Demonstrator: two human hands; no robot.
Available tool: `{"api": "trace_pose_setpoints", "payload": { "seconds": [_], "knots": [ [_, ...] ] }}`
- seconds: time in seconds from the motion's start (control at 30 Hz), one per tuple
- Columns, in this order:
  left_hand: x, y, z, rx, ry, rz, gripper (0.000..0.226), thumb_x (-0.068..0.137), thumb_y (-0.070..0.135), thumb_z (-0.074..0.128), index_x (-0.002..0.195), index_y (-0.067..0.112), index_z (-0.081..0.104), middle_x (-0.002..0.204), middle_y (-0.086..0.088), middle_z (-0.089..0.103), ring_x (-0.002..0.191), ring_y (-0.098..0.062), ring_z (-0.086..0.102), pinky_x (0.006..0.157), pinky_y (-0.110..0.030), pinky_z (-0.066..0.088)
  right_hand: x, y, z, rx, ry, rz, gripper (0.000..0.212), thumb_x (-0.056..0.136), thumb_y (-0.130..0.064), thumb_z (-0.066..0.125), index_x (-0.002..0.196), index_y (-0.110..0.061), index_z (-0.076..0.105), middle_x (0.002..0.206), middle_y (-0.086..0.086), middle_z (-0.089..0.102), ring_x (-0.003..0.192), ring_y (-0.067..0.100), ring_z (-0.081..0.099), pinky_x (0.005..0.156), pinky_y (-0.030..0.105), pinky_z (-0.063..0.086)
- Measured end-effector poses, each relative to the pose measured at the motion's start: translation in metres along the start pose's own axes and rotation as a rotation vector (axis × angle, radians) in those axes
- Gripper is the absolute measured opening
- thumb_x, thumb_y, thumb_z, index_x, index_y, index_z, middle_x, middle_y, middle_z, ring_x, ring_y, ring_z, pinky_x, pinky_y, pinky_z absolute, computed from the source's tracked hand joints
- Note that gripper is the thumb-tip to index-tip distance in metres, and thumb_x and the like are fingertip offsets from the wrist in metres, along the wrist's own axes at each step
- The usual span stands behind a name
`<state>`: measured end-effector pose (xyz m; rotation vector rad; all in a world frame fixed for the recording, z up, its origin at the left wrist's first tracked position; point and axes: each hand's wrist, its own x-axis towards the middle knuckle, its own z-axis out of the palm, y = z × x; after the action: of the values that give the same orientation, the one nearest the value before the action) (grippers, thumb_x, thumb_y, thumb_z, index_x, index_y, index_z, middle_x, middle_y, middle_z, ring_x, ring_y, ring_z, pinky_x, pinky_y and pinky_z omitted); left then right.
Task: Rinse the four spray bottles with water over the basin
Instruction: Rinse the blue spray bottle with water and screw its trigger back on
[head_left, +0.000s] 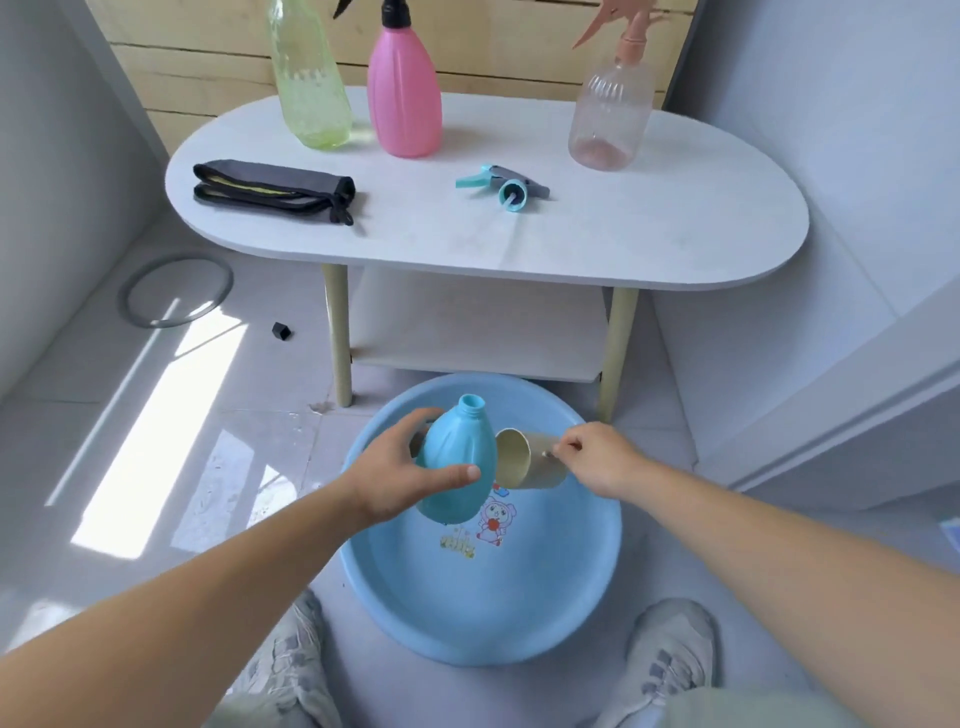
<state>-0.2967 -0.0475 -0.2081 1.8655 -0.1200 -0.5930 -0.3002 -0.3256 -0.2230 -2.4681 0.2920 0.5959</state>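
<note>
L hand (400, 467) is wrapped round the blue bottle (457, 457), top off, held over the basin (571, 597), neck tilted up & away. R hand (597, 457) pinches the cup (524, 462) at its side, just beside the bottle. The cup's mouth sits below the neck, so I'd raise it, line its lip w/ the opening, pour slow & keep both above the basin.
</note>
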Motion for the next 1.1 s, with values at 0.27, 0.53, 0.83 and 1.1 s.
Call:
{"api": "trace_pose_setpoints", "payload": {
  "seconds": [0.27,0.53,0.83,1.1],
  "knots": [
    [0.007,-0.055,0.014,0.008,-0.021,-0.144,0.095,0.052,0.058,0.092,0.136,0.036,0.055,0.122,0.005,0.07,0.113,-0.015,0.069,0.098,-0.044,0.059,0.015,0.022,0.054,-0.246,-0.032,-0.078,0.028,0.1,-0.034,0.049,0.1,-0.016,0.071,0.111,0.01,0.058,0.101,0.031,0.06,0.088,0.036,0.049],
    [0.01,-0.072,0.023,-0.019,-0.025,-0.192,0.093,0.051,0.06,0.093,0.133,0.037,0.055,0.121,0.005,0.07,0.112,-0.016,0.069,0.096,-0.042,0.06,0.024,0.024,0.067,-0.391,-0.063,-0.061,0.041,0.101,-0.032,0.044,0.062,-0.021,0.047,0.087,0.008,0.058,0.088,0.032,0.052,0.07,0.033,0.038],
    [0.011,-0.074,0.023,-0.038,-0.017,-0.205,0.091,0.051,0.06,0.093,0.132,0.039,0.056,0.12,0.006,0.071,0.111,-0.016,0.069,0.094,-0.04,0.061,0.024,0.024,0.068,-0.357,-0.075,-0.039,0.046,0.102,-0.032,0.044,0.057,-0.025,0.041,0.081,0.005,0.055,0.085,0.031,0.053,0.071,0.034,0.041],
    [0.011,-0.068,0.022,-0.045,0.003,-0.187,0.093,0.051,0.06,0.092,0.133,0.038,0.055,0.121,0.004,0.069,0.112,-0.016,0.069,0.096,-0.042,0.06,0.026,0.025,0.072,-0.212,-0.094,0.039,0.042,0.101,-0.034,0.048,0.061,-0.023,0.045,0.069,0.0,0.051,0.071,0.026,0.05,0.061,0.031,0.038]
  ]
}}
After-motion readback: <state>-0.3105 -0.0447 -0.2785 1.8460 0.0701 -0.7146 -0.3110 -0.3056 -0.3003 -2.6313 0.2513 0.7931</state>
